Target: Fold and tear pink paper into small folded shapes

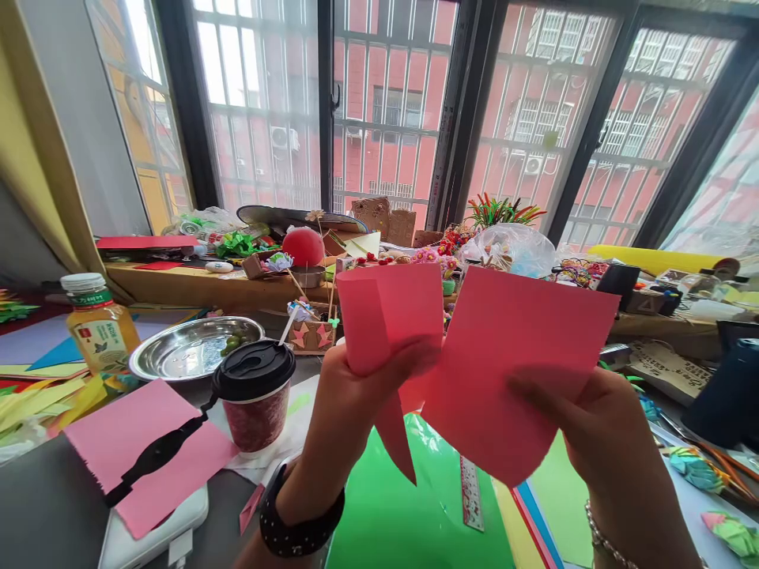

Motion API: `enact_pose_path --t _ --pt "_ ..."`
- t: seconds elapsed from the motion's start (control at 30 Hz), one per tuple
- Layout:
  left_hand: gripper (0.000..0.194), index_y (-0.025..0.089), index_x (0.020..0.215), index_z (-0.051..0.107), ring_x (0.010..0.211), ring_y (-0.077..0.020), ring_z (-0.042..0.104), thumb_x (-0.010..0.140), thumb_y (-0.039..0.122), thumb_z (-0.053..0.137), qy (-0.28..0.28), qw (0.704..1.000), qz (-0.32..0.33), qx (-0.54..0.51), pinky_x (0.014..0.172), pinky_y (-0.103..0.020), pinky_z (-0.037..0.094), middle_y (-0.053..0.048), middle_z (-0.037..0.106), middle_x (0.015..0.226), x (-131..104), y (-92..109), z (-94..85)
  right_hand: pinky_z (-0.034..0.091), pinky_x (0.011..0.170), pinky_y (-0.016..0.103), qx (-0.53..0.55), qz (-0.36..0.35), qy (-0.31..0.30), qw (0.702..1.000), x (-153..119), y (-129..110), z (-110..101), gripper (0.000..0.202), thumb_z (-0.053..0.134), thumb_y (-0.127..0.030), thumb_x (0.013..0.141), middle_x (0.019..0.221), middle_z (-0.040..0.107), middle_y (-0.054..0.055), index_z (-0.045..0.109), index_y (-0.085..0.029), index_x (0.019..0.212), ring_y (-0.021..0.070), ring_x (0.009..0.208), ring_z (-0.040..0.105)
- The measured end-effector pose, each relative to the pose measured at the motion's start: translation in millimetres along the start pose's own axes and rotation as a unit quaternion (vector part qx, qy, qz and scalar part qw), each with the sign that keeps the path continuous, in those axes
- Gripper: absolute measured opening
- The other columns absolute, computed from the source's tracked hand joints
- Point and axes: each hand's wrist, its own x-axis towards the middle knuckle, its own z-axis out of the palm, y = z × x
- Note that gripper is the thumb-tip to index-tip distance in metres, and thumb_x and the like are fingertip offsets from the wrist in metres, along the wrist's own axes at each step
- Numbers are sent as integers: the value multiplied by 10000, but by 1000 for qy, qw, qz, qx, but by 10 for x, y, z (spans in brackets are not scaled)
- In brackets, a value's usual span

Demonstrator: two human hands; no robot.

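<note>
My left hand [368, 395] grips a piece of pink paper [409, 304] whose left side curls over and whose lower corner hangs to a point. In my right hand [584, 419] is a second, flatter piece of pink paper [522, 332], pinched under the thumb, with a curved lower edge. Both pieces are raised side by side above a glossy green sheet [409, 506]; their near edges almost meet, and whether they join low down I cannot tell. Beneath them a small patterned ruler [471, 494] lies on the green sheet.
A lidded paper cup [254, 403], a metal plate [160, 356] and a juice bottle [98, 324] stand at the left. Another pink sheet [171, 466] lies over a white power bank [154, 533]. Craft items crowd the windowsill; a dark blue object [726, 403] stands at the right.
</note>
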Motion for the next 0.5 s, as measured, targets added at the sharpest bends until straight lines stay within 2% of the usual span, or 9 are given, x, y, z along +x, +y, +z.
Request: enact_pose_path --t 0.13,0.23,0.33,0.5 --pt "160 213 769 705 724 -176 657 613 180 716 -66 993 -59 80 602 -201 533 17 715 746 36 77 -52 498 385 169 -1 -12 33 999 -14 -12 44 129 788 -203 466 532 689 -29 707 -264 546 139 463 615" --pt "122 208 729 709 742 -181 657 611 178 714 -72 991 -71 89 623 -204 532 20 716 734 55 74 -96 496 383 157 5 -35 68 997 -31 -23 91 106 768 -185 478 526 686 -34 701 -251 527 130 451 611" --pt "115 225 723 715 753 -175 657 627 164 698 -81 992 -59 70 647 -205 532 33 716 739 64 16 -137 486 367 164 -11 -29 81 996 -37 -34 112 92 762 -182 477 522 684 -19 705 -231 530 132 434 599" --pt "119 207 724 719 692 -174 654 614 163 704 -68 993 -62 70 597 -207 528 17 710 709 66 0 -142 471 356 184 -20 15 67 997 -21 -43 98 101 773 -251 470 511 677 -6 703 -218 535 133 409 584"
